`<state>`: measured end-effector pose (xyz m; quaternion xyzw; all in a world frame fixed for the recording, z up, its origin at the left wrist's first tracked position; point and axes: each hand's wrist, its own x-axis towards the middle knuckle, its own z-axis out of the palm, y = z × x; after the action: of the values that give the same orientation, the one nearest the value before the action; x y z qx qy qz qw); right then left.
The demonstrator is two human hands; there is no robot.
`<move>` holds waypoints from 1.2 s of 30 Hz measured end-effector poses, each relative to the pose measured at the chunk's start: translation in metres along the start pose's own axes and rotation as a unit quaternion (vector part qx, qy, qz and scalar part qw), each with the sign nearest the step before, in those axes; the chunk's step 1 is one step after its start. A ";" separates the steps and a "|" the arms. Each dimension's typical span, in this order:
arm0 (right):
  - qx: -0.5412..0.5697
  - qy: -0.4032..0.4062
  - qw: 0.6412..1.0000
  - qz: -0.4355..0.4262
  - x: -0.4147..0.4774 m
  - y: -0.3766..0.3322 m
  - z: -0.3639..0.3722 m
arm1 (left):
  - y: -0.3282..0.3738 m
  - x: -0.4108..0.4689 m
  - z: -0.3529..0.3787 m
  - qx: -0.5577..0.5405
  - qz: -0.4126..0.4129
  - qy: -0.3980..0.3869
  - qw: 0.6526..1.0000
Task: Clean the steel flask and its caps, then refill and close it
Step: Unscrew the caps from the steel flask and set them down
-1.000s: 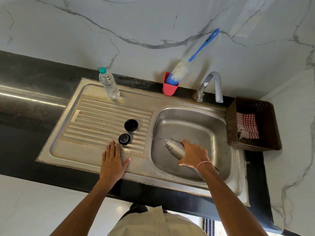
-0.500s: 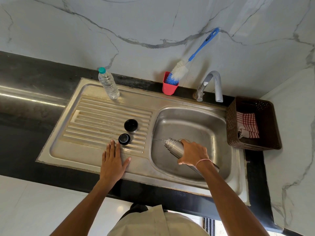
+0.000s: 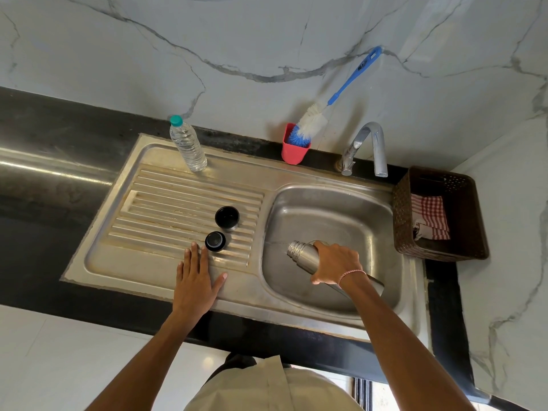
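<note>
My right hand grips the steel flask, which lies tipped on its side over the sink basin with its open threaded mouth pointing left. A thin stream of water runs from the mouth. Two black caps sit on the ribbed drainboard: a cup-shaped cap with its opening up and a smaller stopper cap just below it. My left hand rests flat on the drainboard's front, fingers straight, fingertips just short of the smaller cap.
A clear plastic water bottle with a teal lid stands at the drainboard's back. A red cup holds a blue-handled bottle brush. The tap stands behind the basin. A brown basket with a checked cloth sits right.
My right hand has lifted slightly with the flask; otherwise hands and flask are almost still, and the left hand has not moved.
</note>
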<state>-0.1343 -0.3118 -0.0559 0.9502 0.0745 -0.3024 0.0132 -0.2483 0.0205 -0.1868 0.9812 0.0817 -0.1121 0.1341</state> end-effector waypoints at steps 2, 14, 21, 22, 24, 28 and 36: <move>-0.010 -0.003 1.000 -0.003 0.001 -0.001 -0.003 | 0.000 -0.001 0.000 0.000 0.003 0.001 1.000; -0.118 0.003 0.992 -0.052 0.011 -0.016 -0.038 | 0.000 0.000 0.001 0.002 0.005 0.003 1.000; -0.217 -0.025 0.974 -0.067 0.012 -0.036 -0.066 | -0.001 0.000 0.001 -0.001 0.007 0.006 1.000; -0.230 -0.030 0.970 -0.068 0.012 -0.039 -0.070 | -0.001 0.001 0.001 -0.002 0.007 0.006 1.000; -0.253 -0.042 0.964 -0.070 0.012 -0.043 -0.078 | -0.001 0.001 0.001 -0.001 0.007 0.006 1.000; -0.281 -0.053 0.957 -0.058 0.013 -0.051 -0.091 | -0.002 0.002 0.002 0.001 0.004 0.004 1.000; -0.317 -0.099 0.943 -0.016 0.014 -0.066 -0.120 | -0.001 0.002 0.001 -0.001 0.000 0.003 1.000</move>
<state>-0.0636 -0.2365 0.0353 0.8605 0.1806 -0.3561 0.3163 -0.2467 0.0209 -0.1888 0.9814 0.0826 -0.1086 0.1352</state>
